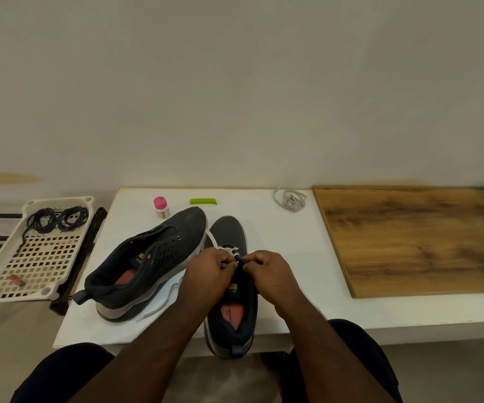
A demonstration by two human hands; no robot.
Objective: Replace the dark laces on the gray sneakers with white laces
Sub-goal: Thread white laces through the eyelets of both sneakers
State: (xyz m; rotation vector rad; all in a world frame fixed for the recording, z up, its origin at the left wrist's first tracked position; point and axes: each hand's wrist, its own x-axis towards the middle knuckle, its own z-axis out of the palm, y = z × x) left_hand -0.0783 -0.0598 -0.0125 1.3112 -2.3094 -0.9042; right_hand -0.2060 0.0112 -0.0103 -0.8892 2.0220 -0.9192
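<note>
Two dark gray sneakers stand on the white table [287,257]. The left sneaker [147,266] lies tilted on its side with bare eyelets. The right sneaker [232,303] points away from me, heel over the table's front edge, and a white lace [229,250] is partly threaded through it. My left hand [208,271] pinches the white lace at the eyelets. My right hand [267,271] pinches the lace or tongue edge beside it; which one is hidden. A loose lace end [162,301] trails between the shoes. Another white lace [290,199] lies coiled at the table's back.
A perforated white tray [34,266] at the left holds two coiled dark laces [57,219]. A pink-capped bottle [160,207] and a green clip [203,201] lie behind the shoes. A wooden board [421,239] covers the table's right side. My knees are below.
</note>
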